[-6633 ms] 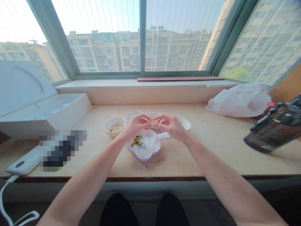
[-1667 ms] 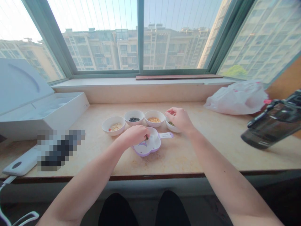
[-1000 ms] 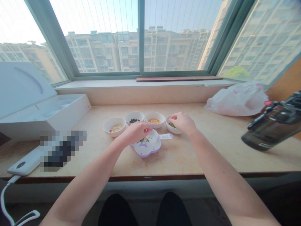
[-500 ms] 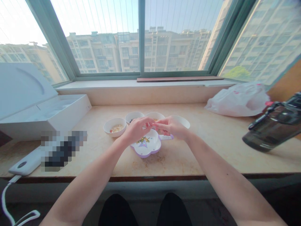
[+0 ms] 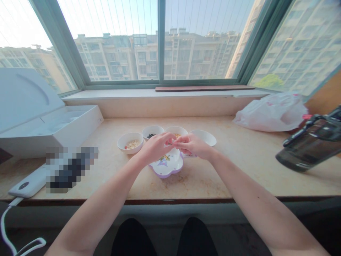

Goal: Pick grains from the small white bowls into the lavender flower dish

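Note:
My left hand (image 5: 156,146) and my right hand (image 5: 195,145) meet fingertip to fingertip above a purple-rimmed, flower-shaped plate (image 5: 173,166). Both hands are closed in a pinch, and whatever lies between the fingers is too small to name. On the plate are small yellow and dark bits and a printed cartoon figure; my left hand covers part of it. Behind the hands stand white bowls: one with pale flat pieces (image 5: 130,143), one with black beans (image 5: 152,132), one with yellow-orange bits (image 5: 176,131), and a white bowl at the right (image 5: 204,137) partly behind my right hand.
An open white box (image 5: 77,121) stands at the left, with a white power bank (image 5: 29,185) and its cable in front. At the right are a white plastic bag (image 5: 269,113) and a dark jug (image 5: 306,149). The counter's front edge (image 5: 170,202) runs before my knees.
The hands stay together over the plate, with my right fingers shifted slightly left and the fingertips re-posed. The view has moved a little, and more of the black beans shows.

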{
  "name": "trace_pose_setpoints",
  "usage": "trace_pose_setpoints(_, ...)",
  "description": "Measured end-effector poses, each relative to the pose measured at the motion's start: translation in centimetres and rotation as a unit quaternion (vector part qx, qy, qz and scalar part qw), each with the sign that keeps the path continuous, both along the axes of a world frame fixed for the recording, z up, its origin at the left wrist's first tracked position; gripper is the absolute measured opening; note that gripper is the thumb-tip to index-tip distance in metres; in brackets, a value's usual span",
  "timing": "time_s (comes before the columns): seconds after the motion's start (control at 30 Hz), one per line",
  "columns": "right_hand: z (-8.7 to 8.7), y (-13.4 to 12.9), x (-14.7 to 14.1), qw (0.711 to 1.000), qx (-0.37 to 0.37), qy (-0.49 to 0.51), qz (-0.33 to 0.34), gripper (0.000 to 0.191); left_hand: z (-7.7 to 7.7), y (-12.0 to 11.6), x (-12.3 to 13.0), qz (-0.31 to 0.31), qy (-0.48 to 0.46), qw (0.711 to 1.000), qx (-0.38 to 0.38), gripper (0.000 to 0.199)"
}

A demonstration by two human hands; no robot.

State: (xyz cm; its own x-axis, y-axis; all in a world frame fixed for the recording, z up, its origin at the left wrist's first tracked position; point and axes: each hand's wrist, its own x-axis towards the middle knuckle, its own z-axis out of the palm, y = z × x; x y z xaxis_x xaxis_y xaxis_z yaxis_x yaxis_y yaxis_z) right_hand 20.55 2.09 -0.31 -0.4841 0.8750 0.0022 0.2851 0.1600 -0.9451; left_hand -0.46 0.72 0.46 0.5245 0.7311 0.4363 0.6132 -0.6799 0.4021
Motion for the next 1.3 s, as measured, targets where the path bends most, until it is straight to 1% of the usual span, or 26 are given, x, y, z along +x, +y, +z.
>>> trace_pose_setpoints(0.07, 0.3, -0.1, 0.0, 1.0, 0.018, 0.011, -0.016, 0.043, 0.0, 0.2, -0.2, 0.012, 0.019, 1.0, -0.014, 0.014)
trace_pose_setpoints(0.13, 0.7, -0.3, 0.0, 0.998, 0.038, 0.03, -0.029, 0.039, 0.0, 0.4, -0.3, 0.013, 0.06, 0.998, -0.022, 0.016)
trace_pose_setpoints(0.27, 1.1, -0.5, 0.2, 0.995, 0.059, 0.072, -0.045, 0.035, -0.2, 0.5, -0.4, -0.006, 0.157, 0.987, -0.039, 0.02)
trace_pose_setpoints(0.37, 1.3, -0.6, 0.3, 0.99, 0.085, 0.094, -0.07, 0.033, -0.5, 0.4, -0.2, -0.014, 0.202, 0.978, -0.042, 0.022)
trace_pose_setpoints(0.5, 1.5, -0.8, 0.3, 0.985, 0.11, 0.104, -0.078, 0.03, -1.1, 0.3, 0.1, 0.013, 0.231, 0.971, -0.061, 0.021)
trace_pose_setpoints(0.63, 1.6, -0.9, 0.1, 0.984, 0.12, 0.107, -0.071, 0.03, -1.4, 0.5, 0.3, 0.019, 0.242, 0.968, -0.068, 0.021)
trace_pose_setpoints(0.87, 1.2, -0.9, 0.1, 0.984, 0.134, 0.098, -0.065, 0.03, -2.0, 0.8, 0.5, 0.019, 0.269, 0.962, -0.043, 0.03)
trace_pose_setpoints(0.97, 1.0, -0.6, 0.3, 0.983, 0.152, 0.068, -0.083, 0.032, -2.4, 0.8, 0.6, 0.01, 0.279, 0.96, -0.027, 0.029)
trace_pose_setpoints(1.03, 0.9, -0.2, 0.6, 0.973, 0.193, 0.029, -0.127, 0.032, -2.2, 0.7, 0.5, 0.01, 0.277, 0.961, -0.024, 0.027)
trace_pose_setpoints(1.07, 0.9, 0.0, 0.7, 0.962, 0.221, 0.002, -0.159, 0.031, -2.0, 0.6, 0.4, 0.014, 0.272, 0.962, -0.024, 0.026)
trace_pose_setpoints(1.17, 1.0, 0.8, 1.4, 0.916, 0.294, -0.102, -0.255, 0.028, -0.8, 0.3, 0.1, 0.032, 0.225, 0.973, -0.032, 0.026)
trace_pose_setpoints(1.23, 1.0, 1.3, 2.0, 0.887, 0.305, -0.18, -0.296, 0.026, -0.1, 0.2, -0.1, 0.031, 0.151, 0.986, -0.058, 0.024)
trace_pose_setpoints(1.3, 1.0, 1.7, 2.6, 0.864, 0.295, -0.25, -0.324, 0.024, 0.3, 0.2, -0.2, 0.015, 0.053, 0.992, -0.11, 0.02)
